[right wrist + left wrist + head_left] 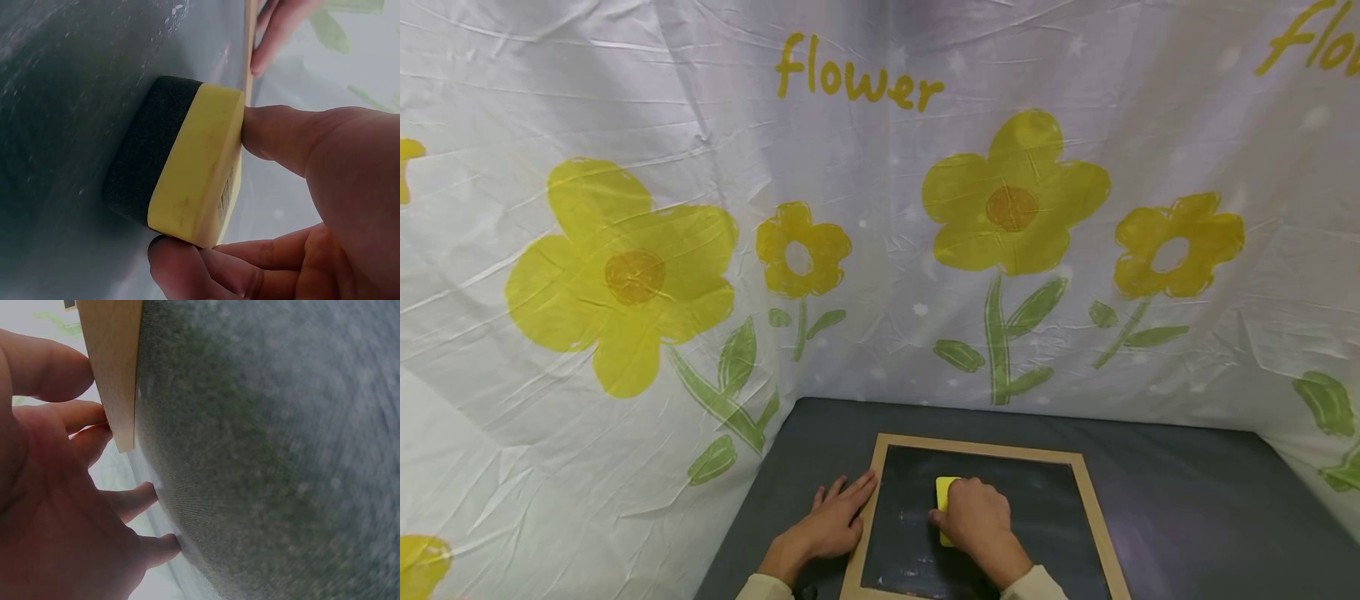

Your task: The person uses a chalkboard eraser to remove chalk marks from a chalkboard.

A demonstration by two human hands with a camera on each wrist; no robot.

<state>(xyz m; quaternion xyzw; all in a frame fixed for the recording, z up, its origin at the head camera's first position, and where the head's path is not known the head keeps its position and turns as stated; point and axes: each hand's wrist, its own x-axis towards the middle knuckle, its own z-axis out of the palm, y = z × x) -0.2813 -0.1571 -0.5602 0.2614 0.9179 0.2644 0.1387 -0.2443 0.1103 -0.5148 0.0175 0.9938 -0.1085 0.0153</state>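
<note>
Right wrist view: yellow-backed eraser [187,172] on the chalkboard [69,94], pinched between right hand [325,206] thumb and fingers.

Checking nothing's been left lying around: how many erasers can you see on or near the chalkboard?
1. A yellow eraser with a dark felt underside sits on the chalkboard, gripped by the right hand. The left hand holds none. Another could lie beyond the camera's bottom edge.

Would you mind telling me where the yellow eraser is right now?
In the head view, the yellow eraser lies on the chalkboard, gripped by the right hand; the left hand rests beside the wooden frame.
</note>
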